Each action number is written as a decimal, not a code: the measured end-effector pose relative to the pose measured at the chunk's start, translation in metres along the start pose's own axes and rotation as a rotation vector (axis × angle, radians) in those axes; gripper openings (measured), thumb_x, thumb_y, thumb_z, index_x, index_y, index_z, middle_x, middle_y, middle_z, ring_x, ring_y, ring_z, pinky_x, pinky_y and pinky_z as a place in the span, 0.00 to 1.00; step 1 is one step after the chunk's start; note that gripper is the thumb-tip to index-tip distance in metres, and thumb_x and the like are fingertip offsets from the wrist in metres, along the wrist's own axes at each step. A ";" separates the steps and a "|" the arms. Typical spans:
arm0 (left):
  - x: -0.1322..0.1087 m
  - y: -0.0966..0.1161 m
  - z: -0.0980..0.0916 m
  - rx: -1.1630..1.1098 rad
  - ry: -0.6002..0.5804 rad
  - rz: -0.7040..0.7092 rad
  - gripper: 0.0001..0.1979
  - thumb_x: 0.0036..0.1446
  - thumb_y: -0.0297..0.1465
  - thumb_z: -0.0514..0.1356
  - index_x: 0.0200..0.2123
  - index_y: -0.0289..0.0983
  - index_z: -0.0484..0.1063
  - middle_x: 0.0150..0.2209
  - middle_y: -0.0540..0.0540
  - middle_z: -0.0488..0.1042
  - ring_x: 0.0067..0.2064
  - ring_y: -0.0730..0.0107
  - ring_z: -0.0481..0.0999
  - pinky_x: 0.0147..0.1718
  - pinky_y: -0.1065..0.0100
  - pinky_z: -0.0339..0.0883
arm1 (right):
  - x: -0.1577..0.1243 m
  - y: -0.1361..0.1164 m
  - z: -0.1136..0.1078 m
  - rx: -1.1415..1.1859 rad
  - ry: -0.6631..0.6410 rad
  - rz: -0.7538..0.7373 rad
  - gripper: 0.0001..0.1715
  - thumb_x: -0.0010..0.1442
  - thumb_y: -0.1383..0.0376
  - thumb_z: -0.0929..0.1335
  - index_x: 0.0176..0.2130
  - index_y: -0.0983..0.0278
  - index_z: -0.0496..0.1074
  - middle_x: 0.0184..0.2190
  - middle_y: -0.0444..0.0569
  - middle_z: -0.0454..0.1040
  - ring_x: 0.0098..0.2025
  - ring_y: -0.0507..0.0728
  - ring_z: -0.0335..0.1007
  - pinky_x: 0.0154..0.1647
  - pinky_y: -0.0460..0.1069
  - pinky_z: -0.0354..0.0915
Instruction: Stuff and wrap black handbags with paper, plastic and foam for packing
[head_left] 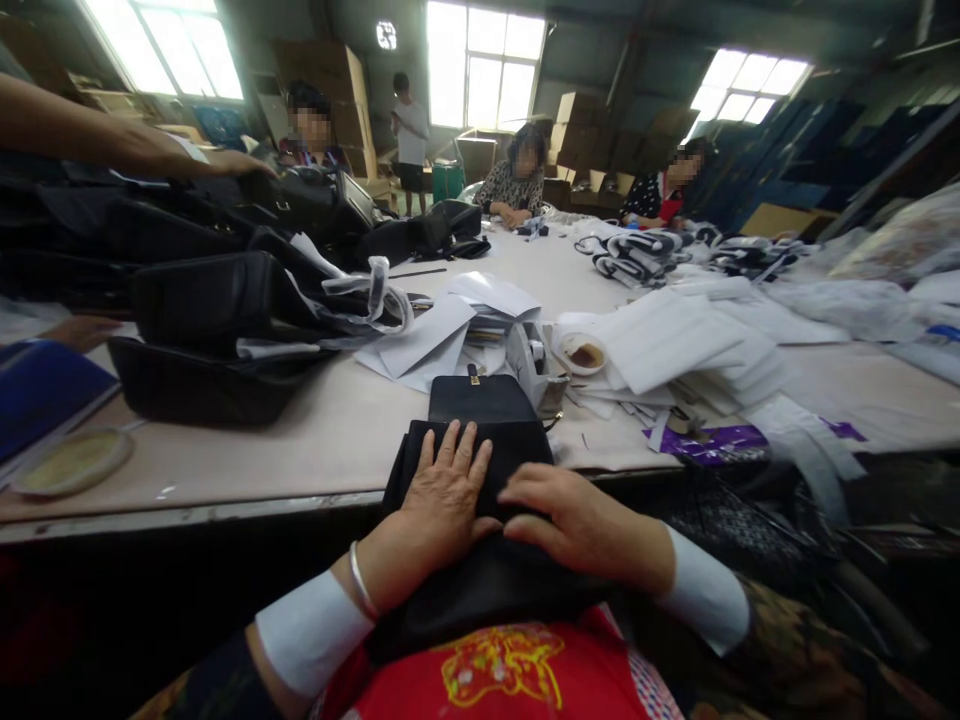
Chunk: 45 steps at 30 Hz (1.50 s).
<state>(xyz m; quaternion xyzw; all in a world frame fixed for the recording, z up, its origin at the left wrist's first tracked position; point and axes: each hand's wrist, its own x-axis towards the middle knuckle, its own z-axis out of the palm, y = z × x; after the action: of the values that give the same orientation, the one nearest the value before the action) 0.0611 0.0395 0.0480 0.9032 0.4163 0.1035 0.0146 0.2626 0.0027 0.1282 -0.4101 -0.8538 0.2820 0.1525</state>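
Note:
A black leather bag point(480, 590) lies across the table's front edge and against my red apron. Its flap point(480, 398), with a small gold clasp, points away from me onto the table. My left hand point(448, 490) rests flat on the bag, fingers stretched out and a silver bangle at the wrist. Just to its right, my right hand point(577, 520) is over the bag with fingers bent and a gap between thumb and forefinger; I see nothing held there. White cuffs cover both wrists.
Black bags point(217, 310) are heaped at the left, where another person's arm point(127, 125) reaches over. White sheets point(675, 335), a small tub of brown paste point(583, 353) and a purple wrapper point(705, 444) lie to the right. Several people are across the table.

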 end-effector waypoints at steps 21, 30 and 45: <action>0.014 -0.054 -0.047 -0.207 -0.033 -0.015 0.33 0.51 0.46 0.67 0.58 0.37 0.72 0.61 0.33 0.70 0.60 0.44 0.70 0.60 0.48 0.62 | 0.028 0.056 0.090 -0.475 0.330 0.167 0.45 0.58 0.55 0.71 0.69 0.62 0.56 0.70 0.62 0.53 0.71 0.74 0.46 0.68 0.68 0.47; 0.115 -0.128 -0.036 -0.042 0.014 -0.425 0.19 0.59 0.41 0.62 0.48 0.35 0.76 0.47 0.38 0.77 0.49 0.56 0.78 0.49 0.63 0.69 | 0.028 0.065 0.094 -0.550 0.364 0.122 0.50 0.55 0.58 0.72 0.70 0.60 0.53 0.70 0.59 0.53 0.70 0.73 0.48 0.67 0.66 0.48; 0.210 -0.140 0.010 -0.060 -0.002 -0.490 0.10 0.61 0.30 0.60 0.40 0.31 0.78 0.43 0.34 0.79 0.46 0.54 0.79 0.45 0.56 0.71 | 0.036 0.091 0.108 -0.661 0.458 0.003 0.58 0.49 0.47 0.73 0.70 0.63 0.53 0.67 0.64 0.59 0.65 0.76 0.55 0.62 0.65 0.47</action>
<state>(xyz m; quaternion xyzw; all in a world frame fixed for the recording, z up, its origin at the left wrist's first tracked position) 0.0915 0.2900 0.0588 0.7747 0.6195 0.1081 0.0664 0.2430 0.0388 -0.0119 -0.4905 -0.8419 -0.1061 0.1983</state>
